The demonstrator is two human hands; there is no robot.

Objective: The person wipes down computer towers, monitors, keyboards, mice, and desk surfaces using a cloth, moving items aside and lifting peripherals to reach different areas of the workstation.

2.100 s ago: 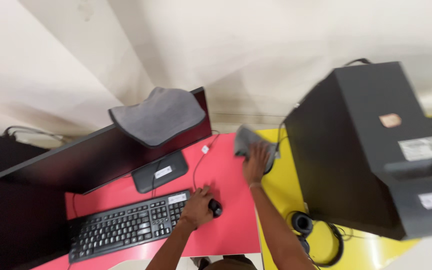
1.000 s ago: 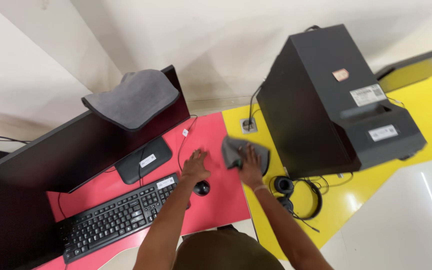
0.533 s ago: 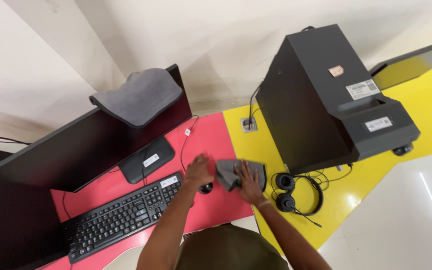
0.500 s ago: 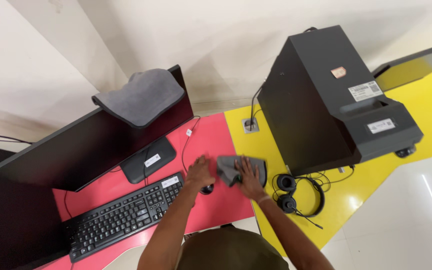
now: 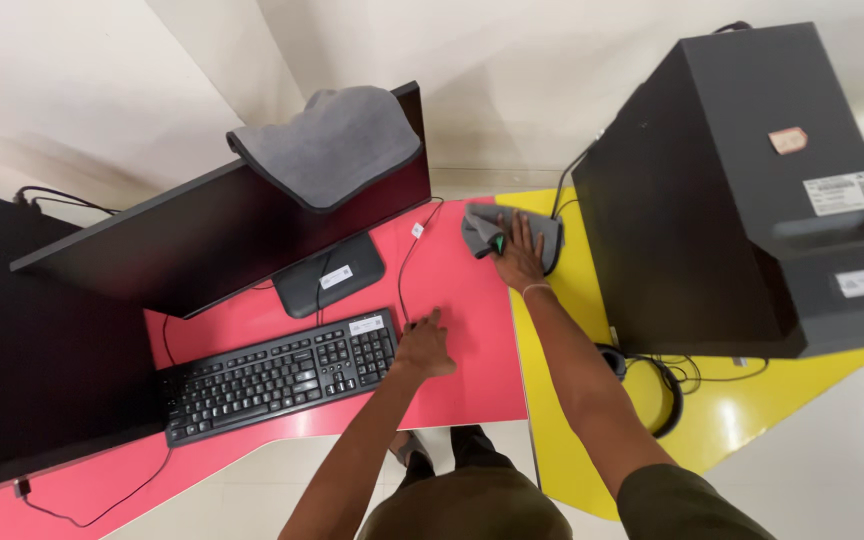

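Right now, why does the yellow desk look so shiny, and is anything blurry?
In the head view, light glares off the glossy yellow desk beside the black computer tower; the picture is sharp, the right hand on the grey cloth included; the wide lens leans the tower and monitor outward.

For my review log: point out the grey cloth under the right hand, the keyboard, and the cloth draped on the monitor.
grey cloth [image 5: 479, 228], head view, its left part beside the hand.
keyboard [image 5: 277, 375], head view, middle of the keys.
draped cloth [image 5: 337, 140], head view, centre of its top fold.
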